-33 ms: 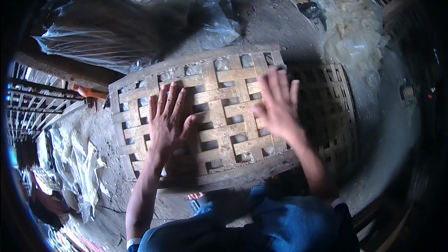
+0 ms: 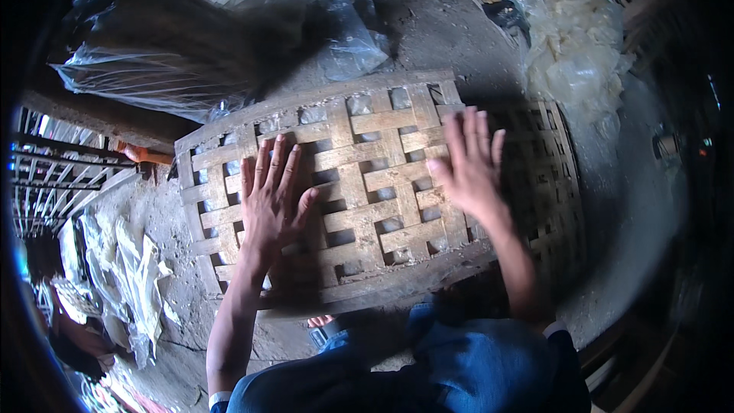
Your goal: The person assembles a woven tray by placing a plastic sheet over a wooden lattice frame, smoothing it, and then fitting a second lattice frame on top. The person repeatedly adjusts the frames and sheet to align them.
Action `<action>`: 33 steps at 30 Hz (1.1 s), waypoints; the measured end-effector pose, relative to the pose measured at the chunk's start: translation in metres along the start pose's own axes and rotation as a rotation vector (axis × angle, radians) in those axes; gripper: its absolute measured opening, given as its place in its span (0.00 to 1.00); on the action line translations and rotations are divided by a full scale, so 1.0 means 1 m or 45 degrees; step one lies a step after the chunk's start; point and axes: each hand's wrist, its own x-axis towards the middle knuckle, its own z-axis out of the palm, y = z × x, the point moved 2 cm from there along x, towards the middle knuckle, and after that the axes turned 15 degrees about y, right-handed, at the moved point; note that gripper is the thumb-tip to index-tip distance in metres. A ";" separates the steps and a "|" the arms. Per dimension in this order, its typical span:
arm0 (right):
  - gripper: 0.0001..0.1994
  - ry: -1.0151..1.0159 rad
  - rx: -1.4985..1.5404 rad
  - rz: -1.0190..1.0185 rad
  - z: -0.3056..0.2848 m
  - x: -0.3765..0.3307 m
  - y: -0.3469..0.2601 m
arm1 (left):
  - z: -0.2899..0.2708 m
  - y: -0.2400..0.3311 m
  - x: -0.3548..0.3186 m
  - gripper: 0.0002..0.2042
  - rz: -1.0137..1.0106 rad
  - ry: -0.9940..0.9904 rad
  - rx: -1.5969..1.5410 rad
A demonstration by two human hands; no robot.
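A lattice panel (image 2: 367, 183) lies flat on the ground (image 2: 459, 38) in the middle of the scene. The left hand (image 2: 271, 199) rests on its left part, fingers spread and pointing far. The right hand (image 2: 470, 164) is over its right edge, also spread. A second lattice (image 2: 554, 183) lies just right of the panel, partly under it. Far left of the panel sits a plastic bag (image 2: 153, 53), and another bag (image 2: 344, 30) lies far of the panel's middle. A heap of sheets (image 2: 573, 38) is far right. More sheets (image 2: 126, 275) lie near left, beside a railing (image 2: 53, 183) at the left rim.
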 end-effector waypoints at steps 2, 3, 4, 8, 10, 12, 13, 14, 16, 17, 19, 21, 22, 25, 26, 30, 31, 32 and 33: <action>0.39 0.091 -0.120 0.177 -0.009 -0.002 0.047 | -0.004 0.000 0.001 0.36 0.008 -0.004 0.038; 0.40 0.135 -0.162 0.253 -0.017 -0.007 0.078 | 0.002 0.004 0.003 0.36 0.020 0.004 0.006; 0.41 0.130 -0.196 0.350 -0.012 -0.013 0.108 | 0.000 0.007 0.006 0.35 0.024 0.004 -0.004; 0.40 0.003 -0.001 0.845 0.012 -0.038 0.219 | 0.005 0.005 0.010 0.36 0.068 0.011 0.016; 0.39 0.008 -0.016 0.800 0.016 -0.035 0.241 | 0.001 0.001 0.009 0.36 0.058 -0.027 0.032; 0.37 -0.005 -0.045 0.811 0.024 -0.031 0.286 | 0.001 0.001 0.010 0.36 0.079 -0.024 0.047; 0.37 0.041 -0.054 0.803 0.029 -0.040 0.329 | 0.008 0.007 0.013 0.36 0.083 -0.030 -0.002; 0.34 0.110 -0.163 0.766 0.035 -0.038 0.354 | 0.010 0.008 0.013 0.36 0.065 -0.049 -0.022; 0.32 -0.012 -0.241 0.777 0.041 -0.020 0.378 | 0.006 0.004 0.011 0.37 0.032 -0.095 -0.019; 0.31 -0.077 -0.262 0.773 0.048 -0.009 0.379 | 0.005 0.003 0.012 0.37 0.042 -0.104 0.002; 0.31 -0.200 -0.188 0.826 0.057 0.018 0.349 | -0.009 0.000 0.009 0.38 0.034 -0.144 0.089; 0.33 -0.039 -0.209 0.644 0.060 0.019 0.379 | 0.001 0.004 0.013 0.40 0.041 -0.179 0.066; 0.34 -0.016 -0.234 0.625 0.066 0.026 0.390 | 0.003 0.005 0.015 0.40 0.039 -0.187 0.059; 0.36 -0.005 -0.281 0.620 0.086 0.066 0.391 | 0.001 0.002 0.012 0.42 0.005 -0.235 0.071; 0.36 -0.031 -0.311 0.656 0.091 0.079 0.405 | 0.006 0.002 0.011 0.42 0.029 -0.221 0.055; 0.36 -0.165 -0.228 0.852 0.111 0.130 0.394 | 0.003 -0.002 0.007 0.41 0.060 -0.167 0.082; 0.36 -0.176 -0.286 0.843 0.116 0.138 0.388 | 0.001 -0.002 0.007 0.41 0.063 -0.158 0.093; 0.35 -0.189 -0.357 0.838 0.122 0.142 0.390 | 0.002 -0.003 0.008 0.41 0.078 -0.159 0.101; 0.34 -0.202 -0.424 0.832 0.126 0.145 0.393 | 0.002 -0.002 0.009 0.41 0.073 -0.166 0.098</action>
